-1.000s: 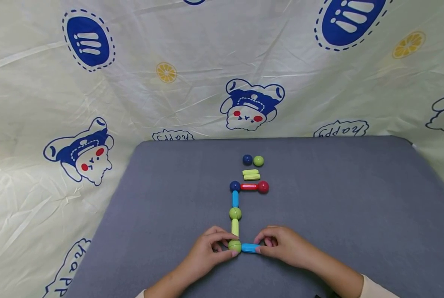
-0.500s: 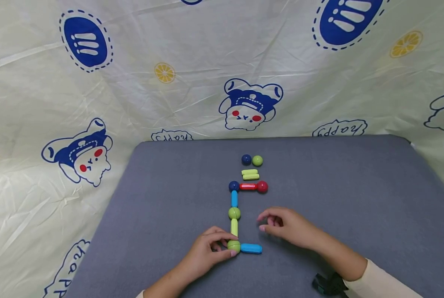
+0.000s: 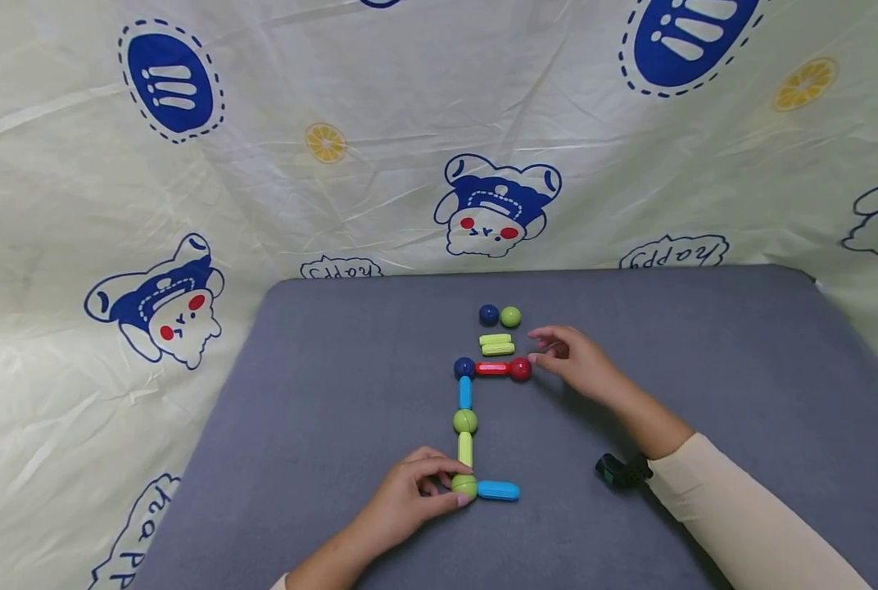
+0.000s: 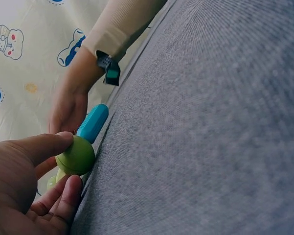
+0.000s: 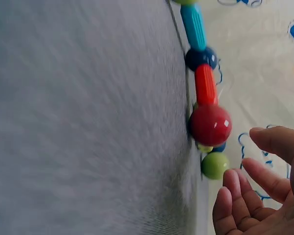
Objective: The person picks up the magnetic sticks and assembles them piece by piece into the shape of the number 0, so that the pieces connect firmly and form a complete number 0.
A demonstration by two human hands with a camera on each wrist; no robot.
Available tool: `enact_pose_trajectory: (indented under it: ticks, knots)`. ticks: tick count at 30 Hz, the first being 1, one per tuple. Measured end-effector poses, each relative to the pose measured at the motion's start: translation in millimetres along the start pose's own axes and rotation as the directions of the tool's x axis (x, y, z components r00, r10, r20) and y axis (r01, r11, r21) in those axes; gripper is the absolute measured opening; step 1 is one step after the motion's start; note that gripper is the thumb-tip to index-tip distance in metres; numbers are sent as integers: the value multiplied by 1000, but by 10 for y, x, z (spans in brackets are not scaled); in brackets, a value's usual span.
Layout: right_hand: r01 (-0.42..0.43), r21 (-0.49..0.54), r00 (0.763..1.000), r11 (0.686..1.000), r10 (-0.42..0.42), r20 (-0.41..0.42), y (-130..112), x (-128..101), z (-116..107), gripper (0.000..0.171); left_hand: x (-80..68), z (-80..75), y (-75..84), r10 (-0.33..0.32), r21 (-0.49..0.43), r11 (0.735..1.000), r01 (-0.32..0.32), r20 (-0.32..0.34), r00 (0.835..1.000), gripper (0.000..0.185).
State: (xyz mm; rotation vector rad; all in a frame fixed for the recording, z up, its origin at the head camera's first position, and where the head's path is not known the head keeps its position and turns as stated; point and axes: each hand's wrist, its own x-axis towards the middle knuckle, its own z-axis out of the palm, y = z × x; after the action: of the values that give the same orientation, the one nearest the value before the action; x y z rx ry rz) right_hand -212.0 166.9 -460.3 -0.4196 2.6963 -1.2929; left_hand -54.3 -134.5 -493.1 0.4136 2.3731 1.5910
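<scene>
left hand [image 3: 409,501]: my fingers pinch the green plastic ball [image 3: 464,486] at the near corner of the chain, down on the grey fabric surface [image 3: 704,393]
bottom stick: the light blue plastic stick [image 3: 498,491] lies flat, long axis running left-right, one end on that green ball, the other pointing off to my right
upright run: a lime stick [image 3: 465,449], a second green ball [image 3: 465,421] and a blue stick [image 3: 465,392] run away from me up to the navy ball [image 3: 464,368]
right hand [image 3: 575,363]: fingers loosely spread, holding nothing, tips just beside the red plastic ball [image 3: 521,369] at the end of the red stick [image 3: 492,369]
wrist views: the left one shows my thumb and finger right on the green ball [image 4: 76,155]; the right one shows a gap between my fingers [image 5: 242,183] and the red ball [image 5: 210,124]
vs a second ago: my right hand was on the light blue stick's free end, now it's up by the red ball; left hand hasn't budged
</scene>
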Motion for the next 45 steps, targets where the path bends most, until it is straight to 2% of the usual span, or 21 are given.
enact_pose_trajectory:
  ticks: [5,14,21,25,36,45]
  knots:
    - [-37,19,999,999,37,-8,82,198,-31,48,2,10,0,6,-3,1000,-6,2,1000,28]
    - [-114,19,993,993,114,41,119,546,2,50,9,-8,-21,21,6,1000,-22,9,1000,30]
    - [-89,-80,996,993,90,1,108,711,66,52,16,-14,-26,13,4,1000,-14,14,1000,29]
    - [-66,-118,998,991,67,8,93,778,73,52,21,-9,-28,6,-7,1000,-5,16,1000,28]
    - [-90,-158,993,983,100,60,47,858,26,37,21,-10,-37,5,-9,1000,-5,17,1000,28]
    - [-83,-148,994,985,93,63,121,726,-76,36,15,-24,-21,17,-10,1000,-17,22,1000,30]
